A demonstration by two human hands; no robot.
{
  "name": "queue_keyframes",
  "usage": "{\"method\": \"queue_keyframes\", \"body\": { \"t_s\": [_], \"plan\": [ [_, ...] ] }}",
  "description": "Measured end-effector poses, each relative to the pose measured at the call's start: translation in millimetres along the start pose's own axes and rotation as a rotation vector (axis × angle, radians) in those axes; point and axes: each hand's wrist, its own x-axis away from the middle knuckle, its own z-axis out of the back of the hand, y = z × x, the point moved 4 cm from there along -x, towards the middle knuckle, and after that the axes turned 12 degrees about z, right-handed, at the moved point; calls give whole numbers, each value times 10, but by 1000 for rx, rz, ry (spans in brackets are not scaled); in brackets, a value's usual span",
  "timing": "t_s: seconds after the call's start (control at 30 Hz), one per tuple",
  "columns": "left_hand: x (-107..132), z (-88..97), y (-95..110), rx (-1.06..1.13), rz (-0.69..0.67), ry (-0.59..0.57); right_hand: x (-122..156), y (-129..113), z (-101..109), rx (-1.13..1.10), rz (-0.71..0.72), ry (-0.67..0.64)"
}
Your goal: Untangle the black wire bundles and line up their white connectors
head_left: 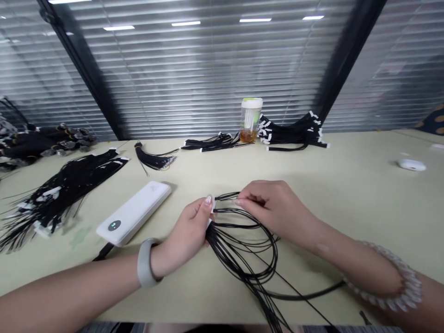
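Stretching across the view, the counter (347, 185) bears a bundle of black wires (243, 259) at 6 o'clock (strands trailing out of view) and a white power bank (133, 212) at 10 o'clock; the closed left hand (183, 236) grips the bundle's white end (212, 206), the right hand (277, 212) pinching strands.

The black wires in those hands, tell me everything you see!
The thin black wires are many shiny, plastic-looking strands in a loose bundle, curving into big loops. The left hand pinches their ends near a small white piece, and the right hand pinches some strands nearby. The rest droop onto the pale table and hang past its near edge.
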Motion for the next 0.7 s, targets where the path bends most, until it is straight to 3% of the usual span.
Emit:
{"method": "queue_keyframes", "body": {
  "t_s": [0.7],
  "plan": [
    [36, -15, 43, -54, -20, 2, 1, -7, -9, 127, 120, -22]
  ]
}}
